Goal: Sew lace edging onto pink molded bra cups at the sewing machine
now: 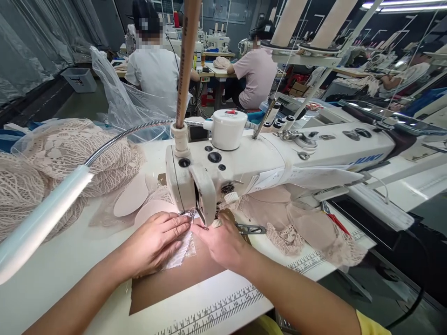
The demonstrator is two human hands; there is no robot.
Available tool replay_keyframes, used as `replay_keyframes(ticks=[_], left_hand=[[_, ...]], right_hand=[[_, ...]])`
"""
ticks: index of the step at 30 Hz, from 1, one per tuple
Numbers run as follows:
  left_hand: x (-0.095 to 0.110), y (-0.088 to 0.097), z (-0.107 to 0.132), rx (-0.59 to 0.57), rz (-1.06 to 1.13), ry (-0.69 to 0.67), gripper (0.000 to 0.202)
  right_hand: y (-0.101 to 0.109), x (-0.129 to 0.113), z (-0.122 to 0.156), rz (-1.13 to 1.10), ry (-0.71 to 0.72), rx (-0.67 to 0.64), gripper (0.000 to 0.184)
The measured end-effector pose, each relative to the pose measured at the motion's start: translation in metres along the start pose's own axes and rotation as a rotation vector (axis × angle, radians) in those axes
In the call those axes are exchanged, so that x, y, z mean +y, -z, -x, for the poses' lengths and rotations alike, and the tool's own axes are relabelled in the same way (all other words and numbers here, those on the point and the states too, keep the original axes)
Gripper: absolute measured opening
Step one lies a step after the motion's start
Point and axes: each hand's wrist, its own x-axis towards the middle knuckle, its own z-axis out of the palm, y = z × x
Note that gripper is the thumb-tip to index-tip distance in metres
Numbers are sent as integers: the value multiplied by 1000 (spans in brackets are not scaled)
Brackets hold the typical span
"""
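A white sewing machine (226, 163) stands in front of me, its needle and presser foot above a small piece of white fabric (177, 257). My left hand (159, 242) lies flat on this fabric, just left of the presser foot, fingers stretched out and together. On the other side, my right hand (223, 239) rests close to the needle, thumb extended toward the fabric's edge. The machine head partly hides its other fingers; those that show are apart and hold nothing visible. A thin clear strip (191, 246) shows at the fabric's right edge.
Beige lace pieces (94, 153) are heaped at the left, with smooth oval cups (132, 195) beside them. More beige garment parts (289, 218) lie right of the machine, near red-handled scissors (337, 221). A lamp tube (45, 223) crosses the left side. Printed rulers (223, 307) line the front edge.
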Motion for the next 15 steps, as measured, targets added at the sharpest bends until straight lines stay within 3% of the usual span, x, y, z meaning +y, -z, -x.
replay_keyframes(ticks=[4,15], left_hand=[[-3,-11,6,13,-100,-32,39],[11,-9,-2,13,-123,81,34]], right_hand=[[1,0,2,16,-10,-1,41],[-4,0,2,-35,-112,63,46]])
